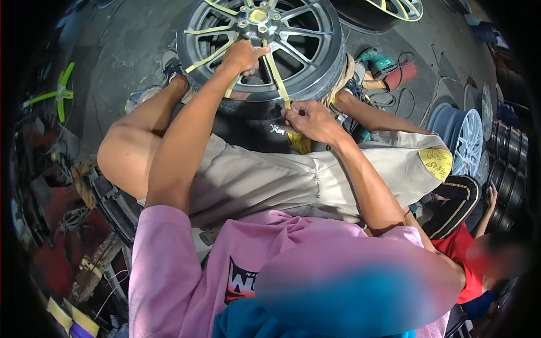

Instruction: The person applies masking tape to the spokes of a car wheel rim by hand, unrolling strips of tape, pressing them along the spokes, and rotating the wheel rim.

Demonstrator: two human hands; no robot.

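A dark multi-spoke wheel (290, 48) with a tyre lies in front of the seated wearer's legs. Strips of yellow masking tape (275, 73) run along several spokes, and yellow covers the hub centre (258, 16). My left hand (242, 57) rests on the spokes just below the hub, its index finger stretched toward the upper end of one strip. At the rim's near edge, my right hand (309, 118) pinches the lower end of that same strip between thumb and fingers.
A green power tool (378, 61) and its cable lie right of the wheel. Another wheel (468, 141) stands farther right, near stacked tyres (504, 141). A person in a red shirt (459, 259) sits at lower right. A bright green spoked object (63, 93) is at left.
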